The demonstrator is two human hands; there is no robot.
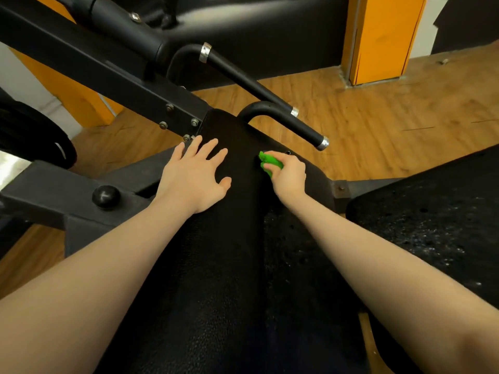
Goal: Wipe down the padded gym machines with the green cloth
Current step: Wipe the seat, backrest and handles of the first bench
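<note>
A long black padded bench of a gym machine runs from the bottom of the view up to its far end near the handles. My left hand lies flat on the pad's far left part, fingers spread. My right hand grips a bunched green cloth and holds it against the pad's far right part. Only a small part of the cloth shows past my fingers.
Two black handle bars with chrome caps stick out just beyond the pad's far end. The machine's black steel frame crosses at the upper left. A second black pad lies to the right. An orange pillar stands on the wooden floor.
</note>
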